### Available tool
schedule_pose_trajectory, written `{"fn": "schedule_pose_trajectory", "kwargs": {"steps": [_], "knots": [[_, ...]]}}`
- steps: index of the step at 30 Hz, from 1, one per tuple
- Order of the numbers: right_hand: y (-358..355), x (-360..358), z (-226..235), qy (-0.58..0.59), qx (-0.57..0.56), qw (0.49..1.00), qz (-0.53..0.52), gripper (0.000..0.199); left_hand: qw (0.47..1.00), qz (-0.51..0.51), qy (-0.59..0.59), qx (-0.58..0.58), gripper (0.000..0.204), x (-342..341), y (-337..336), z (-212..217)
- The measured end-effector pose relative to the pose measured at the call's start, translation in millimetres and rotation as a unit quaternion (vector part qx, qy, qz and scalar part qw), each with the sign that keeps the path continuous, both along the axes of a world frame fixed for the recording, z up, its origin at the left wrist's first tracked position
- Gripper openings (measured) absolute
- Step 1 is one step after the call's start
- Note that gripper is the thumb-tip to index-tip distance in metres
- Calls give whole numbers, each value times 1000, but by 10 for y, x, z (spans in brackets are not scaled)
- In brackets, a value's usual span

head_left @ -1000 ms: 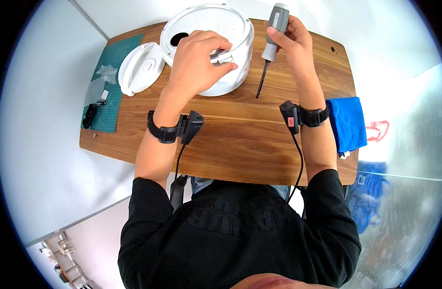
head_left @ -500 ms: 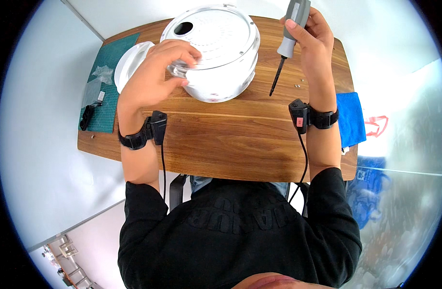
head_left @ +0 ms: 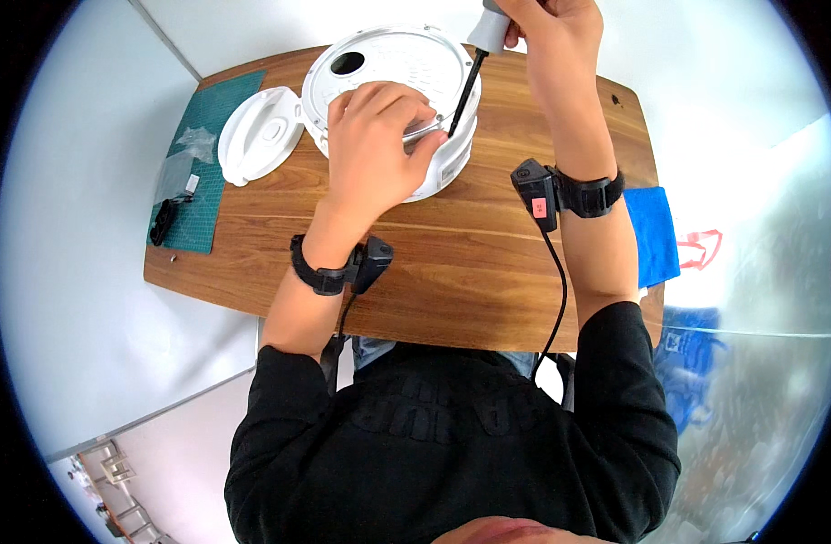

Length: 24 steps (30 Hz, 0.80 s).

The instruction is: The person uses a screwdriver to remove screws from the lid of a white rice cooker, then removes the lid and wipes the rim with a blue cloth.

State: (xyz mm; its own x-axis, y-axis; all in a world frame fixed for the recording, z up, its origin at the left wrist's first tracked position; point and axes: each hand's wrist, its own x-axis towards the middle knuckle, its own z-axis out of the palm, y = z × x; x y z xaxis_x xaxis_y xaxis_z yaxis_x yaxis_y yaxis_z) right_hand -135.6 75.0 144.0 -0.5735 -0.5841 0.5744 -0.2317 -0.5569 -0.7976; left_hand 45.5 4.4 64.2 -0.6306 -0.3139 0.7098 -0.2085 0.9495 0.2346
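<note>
A round white appliance (head_left: 393, 63) stands on the table, its flat upper face showing vent slots and a dark round hole. A white oval flap or lid (head_left: 263, 136) sits against its left side. My left hand (head_left: 375, 145) grips the appliance's near rim, fingers curled over the edge and thumb against the side wall. In my right hand (head_left: 560, 27), near the top of the picture, is a grey screwdriver (head_left: 466, 92), held by its handle. Its black shaft slants down to the rim, tip close beside my left thumb. The exact spot the tip touches is hard to make out.
A green cutting mat (head_left: 196, 172) on the left bears clear plastic bags (head_left: 173, 172) and a black cable (head_left: 164, 218). A blue cloth-like item (head_left: 653, 238) hangs by the right table edge. Cables trail from both wrist-worn devices. A small screw-like piece (head_left: 173, 259) lies front left.
My right hand has brought the screwdriver left and its tip up to the appliance's rim. My left hand has slid right along the rim, uncovering the white flap. The appliance seems slightly turned.
</note>
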Motion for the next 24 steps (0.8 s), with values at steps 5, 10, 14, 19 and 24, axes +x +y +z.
{"fn": "schedule_pose_trajectory", "kwargs": {"steps": [5, 10, 14, 19, 24], "knots": [[-112, -19, 80, 42, -39, 998, -15, 34, 998, -52, -20, -16, 19, 122, -263, 64], [-264, 88, 76, 38, -68, 997, -4, 35, 995, -91, -32, 1, 19, 181, -406, 111], [-351, 83, 26, 62, -90, 994, 2, 36, 994, -95, -53, 25, 22, 183, -385, 161], [-336, 122, 84, 88, -66, 994, -13, 39, 979, -102, -34, 172, 22, 152, -371, 212], [-350, 152, 97, 118, -85, 989, -12, 39, 958, -140, 10, 250, 26, 49, -353, 228]]}}
